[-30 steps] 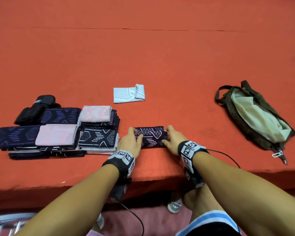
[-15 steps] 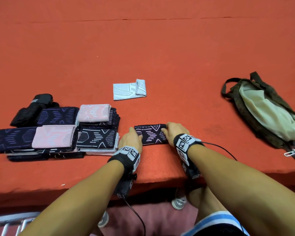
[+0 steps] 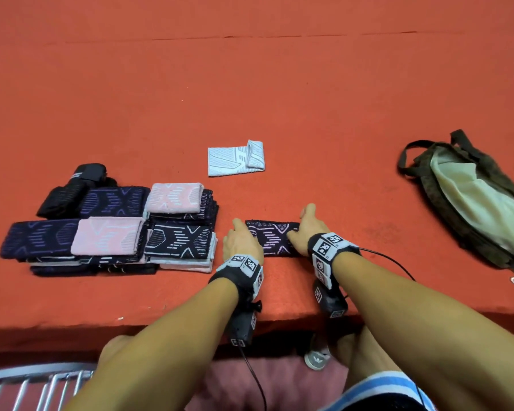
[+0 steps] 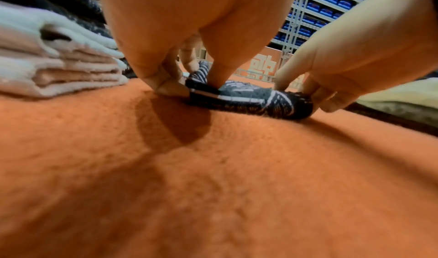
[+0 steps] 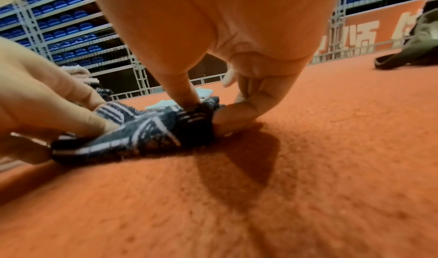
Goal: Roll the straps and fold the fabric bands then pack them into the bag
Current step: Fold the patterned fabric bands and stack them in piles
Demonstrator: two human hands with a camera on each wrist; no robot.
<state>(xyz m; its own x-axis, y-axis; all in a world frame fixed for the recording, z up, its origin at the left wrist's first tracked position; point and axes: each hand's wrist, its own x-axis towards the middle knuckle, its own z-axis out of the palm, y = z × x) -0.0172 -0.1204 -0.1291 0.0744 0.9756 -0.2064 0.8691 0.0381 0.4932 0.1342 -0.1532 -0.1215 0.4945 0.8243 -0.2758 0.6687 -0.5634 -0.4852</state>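
While both hands pinch opposite ends of the dark patterned band (image 3: 275, 238), it lies flat on the orange felt table (image 3: 279, 99) between them, near the front edge. Left hand (image 3: 241, 241): thumb on top and a fingertip tucked at the band's left end, per the left wrist view; right hand (image 3: 304, 231): thumb pressing down on the right end, curled fingers wrapped round its edge. Judgement: the step is squaring up this fold before stacking. To do it well, keep equal tension from both pinches, align the two end edges, press the crease flat against the felt, then lift with both ends level so the layers don't slide open; the knit looks soft and thick, so it will likely spring back if released early. Just left of the left hand's grip sits the stack of folded bands (image 3: 110, 232), pink, white and dark, with a rolled black strap (image 3: 72, 191) at its far corner. Beyond the grip, further from the person, lies a loose white band (image 3: 235, 158), only partly folded. Well to the right of the right hand's grip is the olive bag (image 3: 481, 203), open, pale lining showing, nothing packed that can be seen. Writing: an orange banner (image 5: 369, 35) behind the table carries large pale characters, not readable; no brand legible on the bands.
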